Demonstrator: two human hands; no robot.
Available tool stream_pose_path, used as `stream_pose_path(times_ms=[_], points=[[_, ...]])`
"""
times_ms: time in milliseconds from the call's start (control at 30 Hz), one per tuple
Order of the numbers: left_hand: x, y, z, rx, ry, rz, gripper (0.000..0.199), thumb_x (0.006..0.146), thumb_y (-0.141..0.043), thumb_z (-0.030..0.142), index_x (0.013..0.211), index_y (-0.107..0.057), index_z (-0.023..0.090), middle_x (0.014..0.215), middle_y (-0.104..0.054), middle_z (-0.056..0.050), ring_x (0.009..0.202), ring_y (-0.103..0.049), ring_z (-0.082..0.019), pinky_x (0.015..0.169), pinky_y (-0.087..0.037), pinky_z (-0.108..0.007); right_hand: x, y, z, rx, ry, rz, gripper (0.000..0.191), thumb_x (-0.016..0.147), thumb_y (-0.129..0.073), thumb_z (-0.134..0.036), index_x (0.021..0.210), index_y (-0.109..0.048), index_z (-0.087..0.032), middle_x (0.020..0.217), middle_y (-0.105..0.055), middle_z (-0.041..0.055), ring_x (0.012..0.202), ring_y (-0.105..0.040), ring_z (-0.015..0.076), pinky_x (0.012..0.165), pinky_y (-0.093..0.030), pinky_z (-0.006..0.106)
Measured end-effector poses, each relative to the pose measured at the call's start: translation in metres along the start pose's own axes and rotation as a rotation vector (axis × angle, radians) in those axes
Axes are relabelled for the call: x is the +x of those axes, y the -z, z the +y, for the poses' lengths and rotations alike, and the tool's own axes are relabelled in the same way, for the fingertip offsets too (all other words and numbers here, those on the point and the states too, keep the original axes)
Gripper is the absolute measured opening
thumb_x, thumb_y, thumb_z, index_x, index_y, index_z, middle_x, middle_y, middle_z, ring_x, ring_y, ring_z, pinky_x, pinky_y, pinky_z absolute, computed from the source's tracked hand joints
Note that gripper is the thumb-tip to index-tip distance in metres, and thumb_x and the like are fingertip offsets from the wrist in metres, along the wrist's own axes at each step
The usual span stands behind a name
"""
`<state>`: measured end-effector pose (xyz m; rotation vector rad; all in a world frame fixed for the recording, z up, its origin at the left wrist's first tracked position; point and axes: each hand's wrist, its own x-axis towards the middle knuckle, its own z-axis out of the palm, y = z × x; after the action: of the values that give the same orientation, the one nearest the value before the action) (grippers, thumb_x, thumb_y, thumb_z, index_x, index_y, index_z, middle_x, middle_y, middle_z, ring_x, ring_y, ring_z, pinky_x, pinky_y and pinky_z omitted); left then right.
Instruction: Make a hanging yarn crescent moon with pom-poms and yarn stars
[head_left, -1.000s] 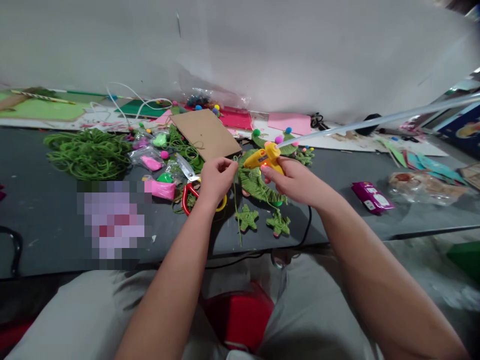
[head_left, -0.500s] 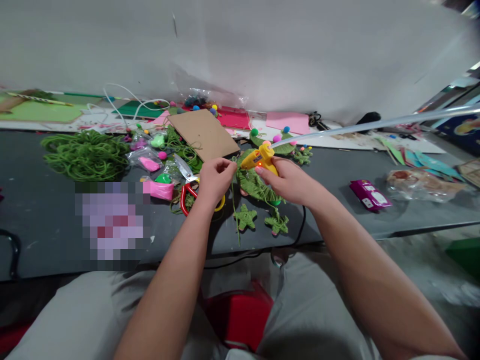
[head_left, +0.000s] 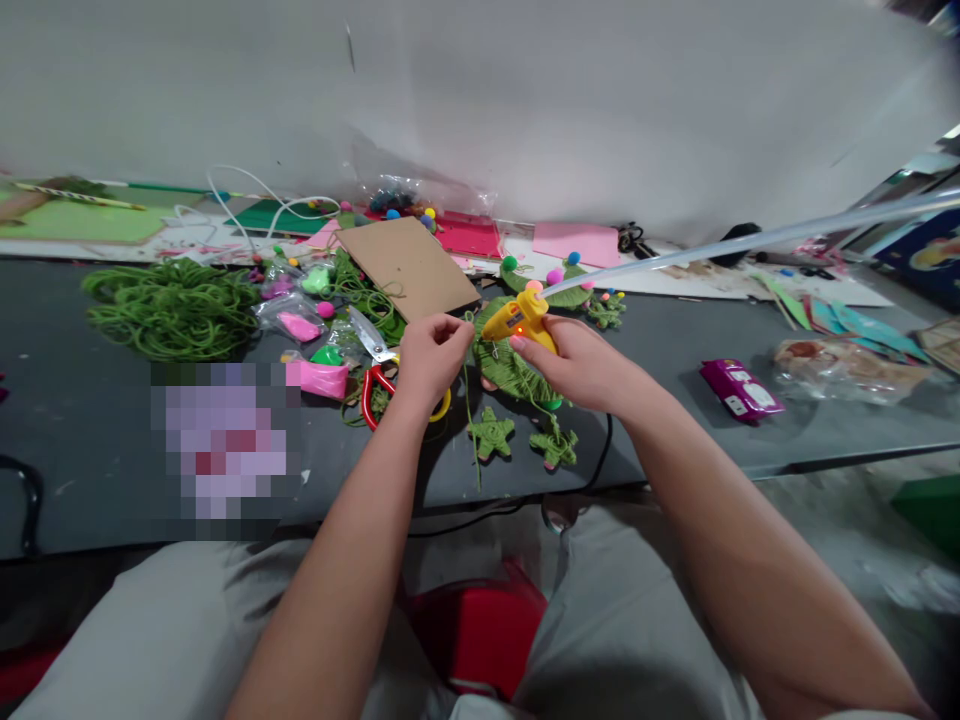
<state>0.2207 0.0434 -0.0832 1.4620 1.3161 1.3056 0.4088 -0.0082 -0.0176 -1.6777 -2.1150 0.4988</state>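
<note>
My right hand [head_left: 574,358] is wrapped round a yellow glue gun [head_left: 516,316], whose nozzle points left and which has a long clear glue stick [head_left: 675,260] in its back. My left hand [head_left: 433,358] is pinched on a green yarn strand [head_left: 470,410] that hangs down over the table. Beneath the glue gun lies a green yarn-wrapped piece [head_left: 517,378]. Two green yarn stars [head_left: 492,434] [head_left: 553,447] rest nearer the table's front edge. Scissors [head_left: 369,337] with red and yellow handles lie partly under my left hand and wrist.
A heap of green yarn [head_left: 171,310] sits at the left, beside bags of coloured clay [head_left: 300,325]. Brown cardboard [head_left: 409,265] lies behind my left hand. A purple packet [head_left: 741,390] is at the right. A black cable [head_left: 606,450] runs over the table's front edge.
The far end of the clear glue stick has swung slightly upward. Both hands have stayed almost where they were.
</note>
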Motion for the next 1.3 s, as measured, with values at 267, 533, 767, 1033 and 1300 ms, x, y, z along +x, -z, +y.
stream_pose_path(times_ms=[267,533,767,1033,1300], points=[[0.0,0.001,0.0,0.012,0.003,0.001,0.019,0.073,-0.065,0.033,0.066,-0.068,0.016,0.058,-0.057,0.002,0.056,-0.048,-0.011,0.056,-0.036,-0.025,-0.004,0.003,-0.003,-0.024,-0.009,-0.018,0.042,0.096,-0.044,-0.057,0.098,-0.061,-0.018,0.093,-0.065,0.0093,0.089,-0.06,0.0251,0.075,-0.046,0.035],[0.001,0.0,-0.001,-0.011,0.007,-0.003,0.018,0.073,-0.066,0.033,0.069,-0.069,0.016,0.058,-0.057,0.002,0.057,-0.048,-0.012,0.057,-0.036,-0.025,-0.01,0.006,-0.006,-0.031,0.007,-0.033,0.039,0.097,-0.045,-0.056,0.09,-0.058,-0.02,0.097,-0.065,0.0098,0.092,-0.061,0.0256,0.076,-0.045,0.035],[0.001,0.0,-0.001,0.002,-0.002,0.001,0.018,0.072,-0.066,0.033,0.068,-0.068,0.016,0.058,-0.057,0.002,0.056,-0.048,-0.012,0.057,-0.036,-0.026,-0.016,0.008,-0.007,-0.022,-0.002,-0.053,0.039,0.097,-0.044,-0.055,0.089,-0.058,-0.02,0.092,-0.065,0.0078,0.09,-0.061,0.0243,0.075,-0.044,0.034],[0.001,0.0,-0.002,-0.009,0.006,-0.001,0.018,0.072,-0.067,0.033,0.068,-0.069,0.016,0.059,-0.059,0.001,0.058,-0.049,-0.013,0.059,-0.037,-0.026,-0.021,0.01,-0.01,-0.044,-0.005,-0.077,0.04,0.098,-0.043,-0.056,0.089,-0.057,-0.021,0.092,-0.064,0.0077,0.09,-0.061,0.0247,0.079,-0.043,0.035],[0.001,0.0,0.0,-0.007,0.0,0.006,0.018,0.072,-0.066,0.034,0.068,-0.069,0.016,0.059,-0.059,0.001,0.058,-0.05,-0.013,0.059,-0.038,-0.026,-0.026,0.011,-0.014,-0.084,0.02,-0.072,0.039,0.099,-0.042,-0.055,0.087,-0.056,-0.021,0.09,-0.063,0.0067,0.086,-0.06,0.0228,0.075,-0.042,0.033]])
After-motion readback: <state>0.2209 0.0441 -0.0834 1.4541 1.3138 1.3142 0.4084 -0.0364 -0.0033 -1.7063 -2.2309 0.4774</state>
